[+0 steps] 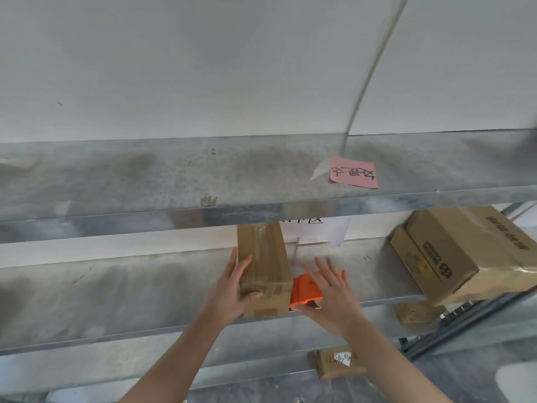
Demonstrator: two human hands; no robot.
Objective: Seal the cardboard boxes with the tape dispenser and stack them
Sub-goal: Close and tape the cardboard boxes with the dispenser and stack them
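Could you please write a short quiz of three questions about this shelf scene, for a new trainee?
1. True or false: the left hand grips the narrow taped box on the middle shelf.
2. Which hand is on the orange tape dispenser? A) the left hand B) the right hand C) neither
3. Fill in: the pink note lies on the ___ shelf.

Key
1. True; the thumb is on the front and the fingers on the left side.
2. B; the fingers are spread over it and the thumb is at its front edge.
3. Top.
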